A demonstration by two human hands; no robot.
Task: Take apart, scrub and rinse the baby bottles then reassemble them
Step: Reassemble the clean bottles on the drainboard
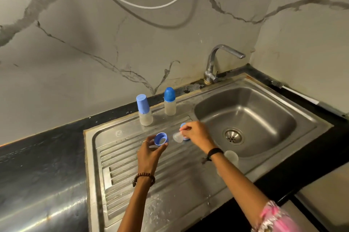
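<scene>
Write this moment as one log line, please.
left hand: holds blue collar ring | right hand: pinches clear teat | two capped bottles: upright, untouched

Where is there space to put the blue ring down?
The ribbed drainboard is bare in front of the left hand, which holds the blue ring. The sink basin is bare too. It is crowded near the right hand and the two bottles.

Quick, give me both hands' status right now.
Left hand: holds the blue screw ring between thumb and fingers.
Right hand: pinches the clear silicone nipple over the drainboard.
</scene>
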